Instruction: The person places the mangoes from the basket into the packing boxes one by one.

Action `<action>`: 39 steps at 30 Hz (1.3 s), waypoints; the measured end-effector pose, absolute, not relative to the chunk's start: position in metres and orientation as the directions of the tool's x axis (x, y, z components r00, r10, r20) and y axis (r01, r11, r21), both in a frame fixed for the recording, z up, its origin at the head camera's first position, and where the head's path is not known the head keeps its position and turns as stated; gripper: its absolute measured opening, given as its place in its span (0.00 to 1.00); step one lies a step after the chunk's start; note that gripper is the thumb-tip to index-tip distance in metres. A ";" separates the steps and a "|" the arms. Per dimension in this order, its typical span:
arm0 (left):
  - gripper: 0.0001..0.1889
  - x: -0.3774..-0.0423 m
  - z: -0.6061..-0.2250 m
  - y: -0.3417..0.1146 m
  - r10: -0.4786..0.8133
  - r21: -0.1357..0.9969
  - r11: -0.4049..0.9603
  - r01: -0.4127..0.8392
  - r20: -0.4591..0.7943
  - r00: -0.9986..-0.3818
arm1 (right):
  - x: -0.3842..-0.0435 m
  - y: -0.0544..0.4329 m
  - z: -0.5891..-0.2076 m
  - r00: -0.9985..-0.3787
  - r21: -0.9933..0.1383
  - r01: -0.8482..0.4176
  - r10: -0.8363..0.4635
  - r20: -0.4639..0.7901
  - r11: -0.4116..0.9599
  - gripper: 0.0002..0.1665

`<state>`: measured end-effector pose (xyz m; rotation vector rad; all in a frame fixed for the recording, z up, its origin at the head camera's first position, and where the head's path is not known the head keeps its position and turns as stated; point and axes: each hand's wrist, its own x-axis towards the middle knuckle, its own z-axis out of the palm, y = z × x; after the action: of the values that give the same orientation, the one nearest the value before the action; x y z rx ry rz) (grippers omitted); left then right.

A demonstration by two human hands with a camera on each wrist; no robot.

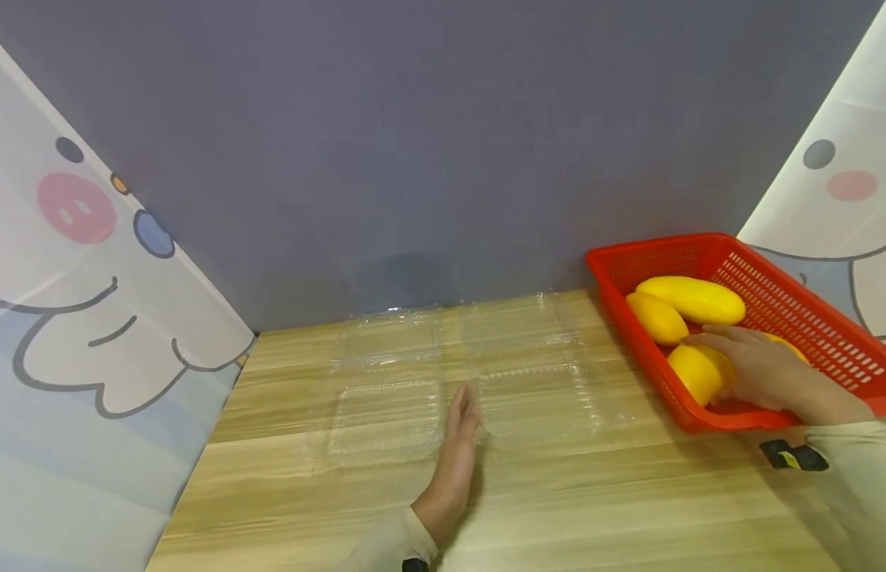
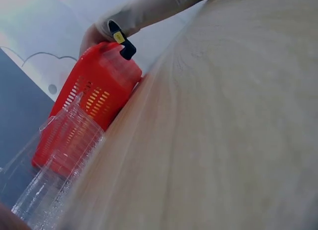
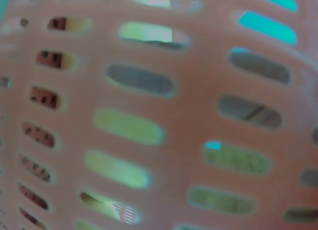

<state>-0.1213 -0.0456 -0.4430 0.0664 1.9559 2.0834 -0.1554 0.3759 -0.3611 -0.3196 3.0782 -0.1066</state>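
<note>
Behind a wood-grain table [image 1: 557,508], a grey wall [image 1: 414,143] is rising, while a pale cartoon panel [image 1: 28,270] is flanking it on the left and a matching panel [image 1: 843,230] is closing off the right. Near the middle of the table, a left clear tray [image 1: 385,417] and a right clear tray [image 1: 535,401] are lying side by side, with more clear plastic stretching behind them toward the wall. At the right, a red basket [image 1: 822,318] with slotted sides is sitting on the table and holding yellow fruit. The right hand [image 1: 767,369] is reaching over the near rim and gripping a round yellow fruit [image 1: 700,373], its fingers lying over the top and its thumb showing lower down. A long yellow fruit [image 1: 691,299] is resting at the back, a smaller yellow fruit [image 1: 657,319] is lying along the left wall, and another yellow fruit [image 1: 784,345] is peeking out behind the hand. Meanwhile, the left hand [image 1: 458,445] is standing on edge just beside the right clear tray, its fingers pointing away nearly straight, close together and holding nothing. Both sleeves are ending near dark straps, and the right wrist view is showing only the basket's slotted wall, blurred and close.
</note>
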 end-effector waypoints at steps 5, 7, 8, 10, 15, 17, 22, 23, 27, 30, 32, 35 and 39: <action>0.32 -0.123 -0.447 -0.047 0.209 0.984 -0.067 -0.168 -0.151 -0.966 | -0.156 0.374 -0.362 -0.985 -0.071 -0.164 -0.167 -0.043 0.984 0.51; 0.32 -0.124 -0.447 -0.048 0.209 0.983 -0.073 -0.171 -0.153 -0.966 | -0.156 0.373 -0.362 -0.987 -0.077 -0.147 -0.151 -0.050 0.986 0.53; 0.31 -0.124 -0.448 -0.048 0.207 0.983 -0.075 -0.168 -0.150 -0.967 | -0.156 0.373 -0.361 -0.988 -0.082 -0.139 -0.144 -0.055 0.987 0.54; 0.31 -0.124 -0.448 -0.048 0.202 0.982 -0.086 -0.166 -0.146 -0.969 | -0.154 0.372 -0.360 -0.989 -0.086 -0.124 -0.130 -0.065 0.989 0.54; 0.30 -0.126 -0.449 -0.046 0.175 0.984 -0.106 -0.147 -0.127 -0.976 | -0.151 0.373 -0.357 -0.991 -0.091 -0.102 -0.109 -0.081 0.991 0.51; 0.31 -0.127 -0.449 -0.045 0.184 0.983 -0.107 -0.148 -0.127 -0.975 | -0.150 0.374 -0.357 -0.991 -0.091 -0.103 -0.110 -0.081 0.990 0.49; 0.32 -0.127 -0.450 -0.045 0.216 0.983 -0.100 -0.155 -0.130 -0.968 | -0.151 0.373 -0.359 -0.987 -0.057 -0.140 -0.144 -0.075 0.989 0.48; 0.31 -0.127 -0.450 -0.046 0.215 0.984 -0.097 -0.148 -0.125 -0.969 | -0.151 0.372 -0.360 -0.986 -0.045 -0.148 -0.151 -0.077 0.988 0.49; 0.31 -0.126 -0.450 -0.047 0.224 0.984 -0.094 -0.149 -0.125 -0.967 | -0.152 0.371 -0.362 -0.983 -0.003 -0.161 -0.161 -0.083 0.987 0.55; 0.31 -0.126 -0.450 -0.047 0.233 0.983 -0.100 -0.152 -0.125 -0.964 | -0.153 0.372 -0.364 -0.982 0.012 -0.165 -0.164 -0.089 0.986 0.57; 0.31 -0.126 -0.451 -0.047 0.229 0.984 -0.102 -0.146 -0.119 -0.966 | -0.154 0.372 -0.366 -0.982 0.006 -0.167 -0.166 -0.092 0.986 0.58; 0.31 -0.126 -0.451 -0.047 0.223 0.984 -0.104 -0.144 -0.118 -0.968 | -0.156 0.373 -0.369 -0.979 -0.012 -0.185 -0.186 -0.083 0.983 0.58; 0.31 -0.127 -0.451 -0.046 0.223 0.983 -0.104 -0.148 -0.122 -0.967 | -0.156 0.373 -0.371 -0.976 -0.030 -0.205 -0.207 -0.066 0.978 0.57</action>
<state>-0.1266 -0.0463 -0.4509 0.0823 1.9163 2.1629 -0.1562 0.3730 -0.3713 -0.3190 3.0563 -0.0361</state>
